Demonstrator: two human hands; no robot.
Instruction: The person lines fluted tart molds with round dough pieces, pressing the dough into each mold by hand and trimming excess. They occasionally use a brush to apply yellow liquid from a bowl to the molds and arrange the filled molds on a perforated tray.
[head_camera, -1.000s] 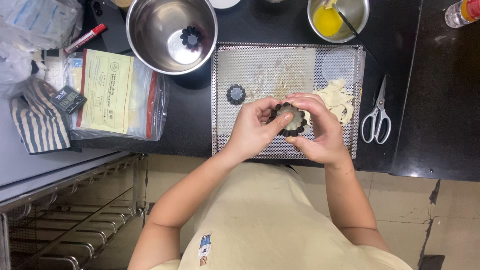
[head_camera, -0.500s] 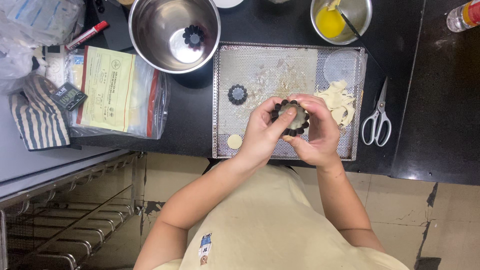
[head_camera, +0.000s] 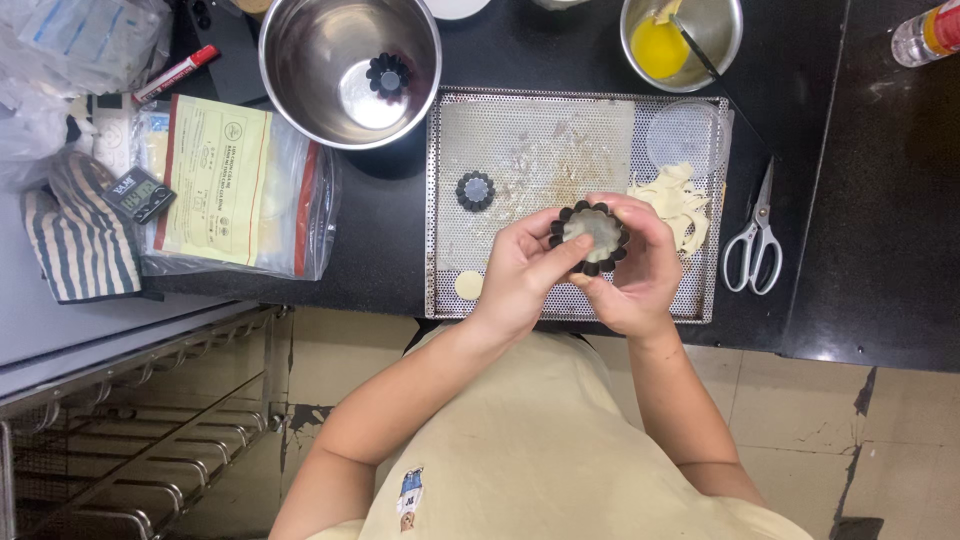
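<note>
Currently both hands cup the fluted tart mould over the perforated tray, near its front edge. Left hand thumb presses the dough inside; right hand cradles it. Risk: uneven pressure tears or thins the dough.

The small fluted mould looks like dark matt metal, and the dough inside it is pale and smooth. It is held over a perforated metal tray, dull silver and dusted in patches. A second dark mould lies on the tray. The mixing bowl is polished steel with a bright sheen. The bench is black, glossy and stone-like. The scissors have shiny metal blades and white plastic handles. The bag is clear, crinkled plastic over yellow paper. The oven mitt is striped cloth, soft and matt.
</note>
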